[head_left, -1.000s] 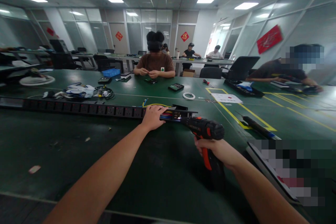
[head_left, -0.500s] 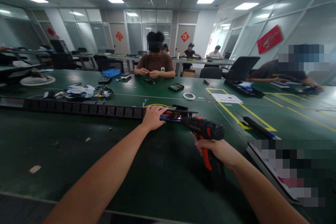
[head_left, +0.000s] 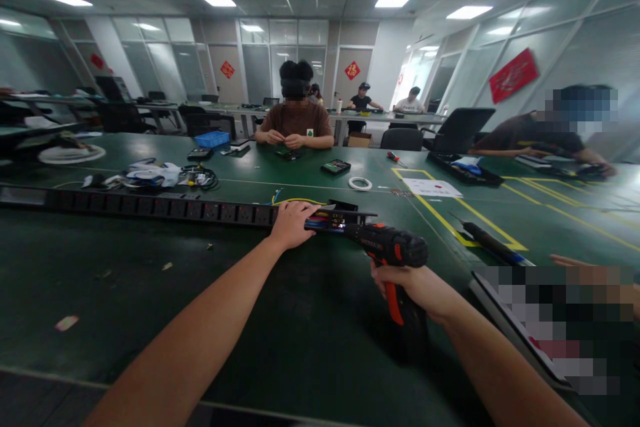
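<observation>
Two grips: left hand [head_left: 291,223] clamps strip [head_left: 165,207] end, right hand [head_left: 417,287] drill [head_left: 395,252] (mat [head_left: 300,340] open nearside).

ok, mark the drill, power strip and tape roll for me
drill [head_left: 400,248]: head view, black motor body above the handle.
power strip [head_left: 150,206]: head view, socket row, about mid-length.
tape roll [head_left: 360,188]: head view, near rim of the white ring.
</observation>
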A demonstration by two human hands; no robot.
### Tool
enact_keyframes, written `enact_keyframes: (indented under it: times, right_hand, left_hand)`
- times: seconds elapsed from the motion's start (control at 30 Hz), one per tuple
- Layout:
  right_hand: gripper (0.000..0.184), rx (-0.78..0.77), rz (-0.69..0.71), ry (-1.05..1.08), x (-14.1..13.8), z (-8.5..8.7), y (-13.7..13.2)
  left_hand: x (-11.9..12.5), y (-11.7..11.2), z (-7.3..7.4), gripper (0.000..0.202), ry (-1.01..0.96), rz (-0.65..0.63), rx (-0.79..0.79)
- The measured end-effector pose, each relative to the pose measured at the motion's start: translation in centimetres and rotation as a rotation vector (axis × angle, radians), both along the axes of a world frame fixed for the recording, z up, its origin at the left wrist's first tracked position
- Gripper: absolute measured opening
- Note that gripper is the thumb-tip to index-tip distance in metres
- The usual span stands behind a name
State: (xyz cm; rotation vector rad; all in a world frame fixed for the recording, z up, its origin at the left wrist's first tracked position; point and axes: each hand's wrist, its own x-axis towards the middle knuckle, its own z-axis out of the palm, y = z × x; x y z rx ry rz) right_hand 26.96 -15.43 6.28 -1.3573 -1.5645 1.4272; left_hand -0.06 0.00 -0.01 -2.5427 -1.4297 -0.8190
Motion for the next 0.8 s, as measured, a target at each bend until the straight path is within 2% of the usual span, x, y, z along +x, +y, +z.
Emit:
enact_keyframes:
  times: [0.8]
  right_hand:
    - [0.015, -0.012, -0.033, 0.013, -0.04, -0.2, 0.03]
  left_hand:
    - [-0.05, 0.1, -0.2, 0.065, -0.006, -0.011, 0.039]
